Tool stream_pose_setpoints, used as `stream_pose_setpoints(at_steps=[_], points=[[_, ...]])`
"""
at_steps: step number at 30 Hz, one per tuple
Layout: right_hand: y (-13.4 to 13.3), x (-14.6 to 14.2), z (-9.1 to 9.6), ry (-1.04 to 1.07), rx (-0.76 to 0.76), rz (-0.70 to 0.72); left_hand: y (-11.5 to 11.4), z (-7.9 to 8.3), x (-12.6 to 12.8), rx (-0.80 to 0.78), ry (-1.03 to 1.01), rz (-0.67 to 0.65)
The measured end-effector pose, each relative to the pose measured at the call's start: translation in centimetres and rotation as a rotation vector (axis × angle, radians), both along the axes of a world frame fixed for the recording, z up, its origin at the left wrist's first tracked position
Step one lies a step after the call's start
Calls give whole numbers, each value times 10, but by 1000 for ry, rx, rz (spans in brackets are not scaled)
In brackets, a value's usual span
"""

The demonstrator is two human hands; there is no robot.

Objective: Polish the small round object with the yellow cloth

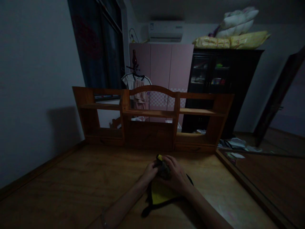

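Note:
A yellow cloth (162, 193) with a black edge and a black loop lies partly spread on the wooden bed board (100, 178). Its upper part is bunched up between my two hands, with a yellow corner sticking up. My left hand (150, 170) is closed on the bunched part from the left, fingertips partly hidden. From the right, my right hand (175, 173) curls over the same bundle, fingers bent. Between them shows a dark grey patch (164, 171); in the dim light I cannot tell whether it is the cloth's other side or a separate object.
A wooden headboard shelf (150, 113) stands across the far end of the board. A raised side rail (247, 187) runs along the right, and a wall (35, 95) borders the left. Behind stand a pink wardrobe (160, 66) and a dark cabinet (224, 73).

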State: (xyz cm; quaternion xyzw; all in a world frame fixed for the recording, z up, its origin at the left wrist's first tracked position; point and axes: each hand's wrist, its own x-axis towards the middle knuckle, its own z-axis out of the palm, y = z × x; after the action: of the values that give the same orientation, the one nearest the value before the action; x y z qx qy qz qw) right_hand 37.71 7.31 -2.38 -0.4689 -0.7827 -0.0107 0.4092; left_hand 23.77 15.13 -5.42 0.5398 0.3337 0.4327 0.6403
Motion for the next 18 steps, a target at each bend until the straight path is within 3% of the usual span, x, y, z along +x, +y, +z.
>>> stream_pose_setpoints(at_steps=[18], points=[[-3,1,4,30,-17,15,7,-12,-2,11,-5,34]])
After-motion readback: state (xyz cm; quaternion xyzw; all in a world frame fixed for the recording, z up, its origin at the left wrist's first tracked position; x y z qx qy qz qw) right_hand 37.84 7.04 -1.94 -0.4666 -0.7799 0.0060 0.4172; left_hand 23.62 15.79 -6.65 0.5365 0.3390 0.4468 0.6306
